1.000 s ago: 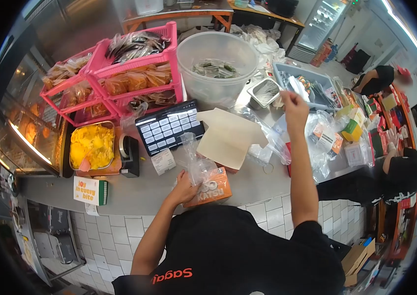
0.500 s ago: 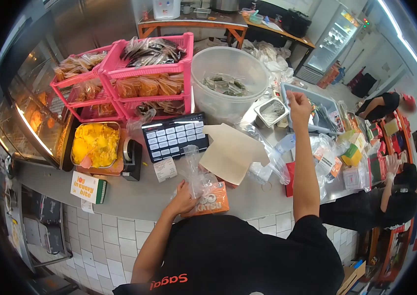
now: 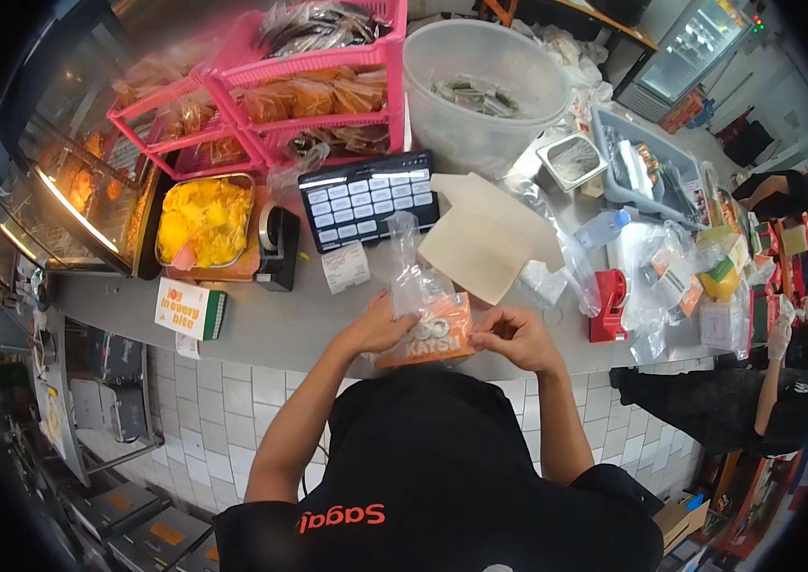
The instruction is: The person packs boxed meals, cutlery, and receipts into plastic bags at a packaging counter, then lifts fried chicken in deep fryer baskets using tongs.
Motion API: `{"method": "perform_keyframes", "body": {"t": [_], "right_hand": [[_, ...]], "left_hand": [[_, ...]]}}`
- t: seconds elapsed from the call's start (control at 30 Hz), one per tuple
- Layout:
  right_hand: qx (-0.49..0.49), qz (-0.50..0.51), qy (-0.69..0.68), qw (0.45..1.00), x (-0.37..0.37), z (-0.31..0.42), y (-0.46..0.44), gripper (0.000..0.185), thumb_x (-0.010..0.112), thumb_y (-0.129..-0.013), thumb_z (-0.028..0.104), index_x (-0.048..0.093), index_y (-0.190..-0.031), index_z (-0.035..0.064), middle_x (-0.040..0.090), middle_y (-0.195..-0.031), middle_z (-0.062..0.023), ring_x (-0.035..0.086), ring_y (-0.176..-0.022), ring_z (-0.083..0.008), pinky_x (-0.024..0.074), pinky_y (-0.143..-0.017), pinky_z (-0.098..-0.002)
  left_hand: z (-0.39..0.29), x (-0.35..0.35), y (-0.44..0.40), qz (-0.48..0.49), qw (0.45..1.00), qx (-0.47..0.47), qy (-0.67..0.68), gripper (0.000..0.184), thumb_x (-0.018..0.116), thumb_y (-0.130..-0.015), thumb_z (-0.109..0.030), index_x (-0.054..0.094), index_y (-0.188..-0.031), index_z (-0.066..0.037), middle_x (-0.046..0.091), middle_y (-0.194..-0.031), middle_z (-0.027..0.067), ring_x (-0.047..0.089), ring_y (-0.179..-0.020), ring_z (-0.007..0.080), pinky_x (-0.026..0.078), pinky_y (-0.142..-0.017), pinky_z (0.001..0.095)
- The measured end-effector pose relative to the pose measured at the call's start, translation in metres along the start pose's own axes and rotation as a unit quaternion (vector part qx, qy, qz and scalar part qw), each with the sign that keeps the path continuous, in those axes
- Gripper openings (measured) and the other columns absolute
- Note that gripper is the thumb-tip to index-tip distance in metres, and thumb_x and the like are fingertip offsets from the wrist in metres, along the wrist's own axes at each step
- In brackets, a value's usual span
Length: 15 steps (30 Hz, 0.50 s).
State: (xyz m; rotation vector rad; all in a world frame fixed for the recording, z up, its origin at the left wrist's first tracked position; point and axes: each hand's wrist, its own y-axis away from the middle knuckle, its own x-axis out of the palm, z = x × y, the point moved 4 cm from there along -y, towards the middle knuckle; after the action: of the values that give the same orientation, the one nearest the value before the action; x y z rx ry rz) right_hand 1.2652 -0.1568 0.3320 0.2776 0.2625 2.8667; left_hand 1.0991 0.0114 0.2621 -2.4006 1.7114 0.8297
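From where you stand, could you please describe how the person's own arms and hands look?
The left hand and right hand are ungloved, and the forearms are bare. Short black sleeves belong to a black shirt marked with orange-red lettering.

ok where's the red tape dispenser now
In the head view, the red tape dispenser stands on the grey countertop, to the right of the person's bare right hand and just left of the crumpled clear plastic bag.
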Motion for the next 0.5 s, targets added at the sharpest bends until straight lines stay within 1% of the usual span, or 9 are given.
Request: {"method": "perform_keyframes", "body": {"t": [0.07,0.13,0.17,0.2,0.23,0.37,0.43,0.47,0.5], "right_hand": [[0.028,0.017,0.02,0.999,0.013,-0.023,0.005,0.011,0.071,-0.084,0.005,0.062,-0.086,0.0004,0.069,-0.087,-0.0085,0.066,-0.08,-0.0129,0.0538,-0.072,-0.0259],[0.031,0.024,-0.003,0.999,0.027,-0.043,0.004,0.009,0.071,-0.084,0.006,0.063,-0.088,0.0012,0.069,-0.086,-0.007,0.066,-0.079,-0.0122,0.0535,-0.072,-0.0252],[0.027,-0.013,0.05,0.998,0.03,-0.054,0.002,0.01,0.071,-0.085,0.008,0.064,-0.087,0.0018,0.068,-0.085,-0.0048,0.064,-0.077,-0.0104,0.0519,-0.069,-0.0252],[0.022,-0.05,0.103,0.993,0.034,-0.066,-0.001,0.011,0.071,-0.085,0.011,0.064,-0.086,0.0023,0.067,-0.083,-0.0025,0.063,-0.076,-0.0087,0.0503,-0.066,-0.0251],[-0.051,-0.102,0.128,0.985,0.04,-0.075,-0.004,0.012,0.071,-0.085,0.011,0.064,-0.087,0.002,0.067,-0.081,-0.0047,0.063,-0.067,-0.0113,0.0501,-0.061,-0.0269],[-0.169,-0.165,0.232,0.944,0.049,-0.072,-0.003,0.009,0.069,-0.084,0.009,0.064,-0.087,0.0021,0.066,-0.078,-0.0073,0.062,-0.063,-0.0163,0.0495,-0.058,-0.0295],[-0.191,-0.187,0.328,0.906,0.048,-0.078,0.001,0.009,0.07,-0.082,0.008,0.063,-0.086,0.0025,0.063,-0.075,-0.0103,0.061,-0.06,-0.0207,0.0488,-0.056,-0.0319],[-0.191,-0.189,0.328,0.906,0.048,-0.076,0.0,0.009,0.07,-0.082,0.008,0.063,-0.086,0.0025,0.063,-0.075,-0.0103,0.061,-0.06,-0.0207,0.0488,-0.056,-0.0319],[-0.181,-0.192,0.297,0.918,0.048,-0.074,0.0,0.01,0.07,-0.081,0.007,0.062,-0.086,0.0026,0.062,-0.075,-0.0108,0.061,-0.06,-0.0218,0.0488,-0.056,-0.0323]], "left_hand": [[0.001,-0.004,-0.005,0.033,0.999,-0.015,0.013,0.037,0.058,-0.086,-0.024,0.059,-0.113,0.002,0.057,-0.116,0.024,0.052,-0.111,0.0367,0.041,-0.096,0.042],[-0.005,-0.003,-0.006,0.09,0.996,-0.018,0.013,0.04,0.055,-0.087,-0.027,0.056,-0.12,-0.004,0.053,-0.124,0.0229,0.044,-0.119,0.0393,0.03,-0.106,0.046],[-0.006,-0.001,-0.006,0.092,0.996,-0.018,0.011,0.04,0.055,-0.087,-0.027,0.056,-0.12,-0.004,0.053,-0.124,0.0229,0.044,-0.119,0.0393,0.03,-0.106,0.046],[-0.009,-0.003,-0.005,0.04,0.999,0.021,-0.009,0.036,0.057,-0.086,-0.025,0.059,-0.113,-0.002,0.052,-0.125,0.0232,0.048,-0.115,0.0384,0.035,-0.1,0.0445],[-0.013,-0.004,-0.003,-0.011,0.998,0.06,-0.029,0.032,0.06,-0.084,-0.023,0.062,-0.107,-0.001,0.051,-0.125,0.0236,0.051,-0.111,0.0374,0.041,-0.095,0.043],[-0.029,0.001,0.011,-0.065,0.993,0.089,-0.049,0.033,0.062,-0.079,-0.022,0.063,-0.105,-0.002,0.051,-0.124,0.0215,0.04,-0.121,0.0419,0.034,-0.101,0.0474],[-0.037,-0.003,0.021,-0.108,0.959,-0.001,-0.262,0.028,0.062,-0.082,-0.023,0.066,-0.106,-0.008,0.057,-0.117,0.0243,0.057,-0.102,0.0361,0.044,-0.086,0.0437],[-0.032,0.002,0.021,-0.107,0.959,0.0,-0.262,0.028,0.062,-0.082,-0.023,0.066,-0.106,-0.008,0.057,-0.117,0.0243,0.057,-0.102,0.0361,0.044,-0.086,0.0437],[-0.02,0.009,0.021,-0.111,0.976,-0.036,-0.184,0.027,0.063,-0.082,-0.023,0.067,-0.104,-0.008,0.061,-0.105,0.0229,0.06,-0.093,0.0353,0.047,-0.08,0.0432]]}}
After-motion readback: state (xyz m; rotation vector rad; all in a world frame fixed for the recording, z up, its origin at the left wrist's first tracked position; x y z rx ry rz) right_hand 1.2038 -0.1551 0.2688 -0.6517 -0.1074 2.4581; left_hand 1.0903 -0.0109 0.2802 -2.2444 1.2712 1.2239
